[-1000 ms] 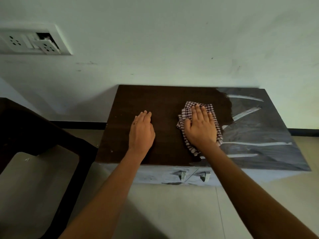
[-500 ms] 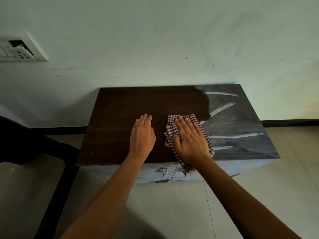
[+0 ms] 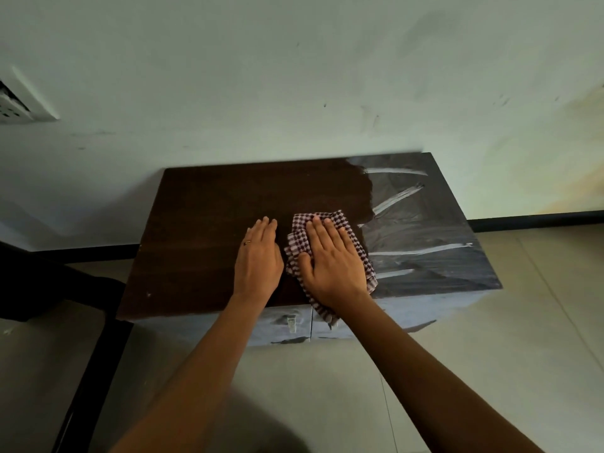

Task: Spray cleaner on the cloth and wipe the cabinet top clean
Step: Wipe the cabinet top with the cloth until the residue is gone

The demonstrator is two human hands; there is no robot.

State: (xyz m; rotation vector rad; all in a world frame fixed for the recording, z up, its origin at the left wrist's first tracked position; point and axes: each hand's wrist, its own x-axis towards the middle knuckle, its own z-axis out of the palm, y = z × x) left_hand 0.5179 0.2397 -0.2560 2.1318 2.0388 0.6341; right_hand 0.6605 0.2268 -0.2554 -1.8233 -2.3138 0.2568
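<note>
Soft, light checked red-and-white cloth (image 3: 296, 245) at front middle of dark wooden cabinet surface (image 3: 202, 230), pressed under flat right hand (image 3: 330, 261), fingers (image 3: 322, 235) straight; left hand (image 3: 260, 259) flat beside, empty. Likely bunches; press centrally.

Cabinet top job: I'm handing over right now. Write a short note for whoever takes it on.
Left hand: flat on the bare cabinet top, just left of the cloth, holding nothing.
Right hand: fingers straight, pressing the checked cloth near the front edge; a cloth corner hangs over it.
Spray bottle: not in view.
Done: cloth is down on the top; how much is wiped I cannot tell.
Left: likely the right part, where pale streaks show, then any unwiped rest.
</note>
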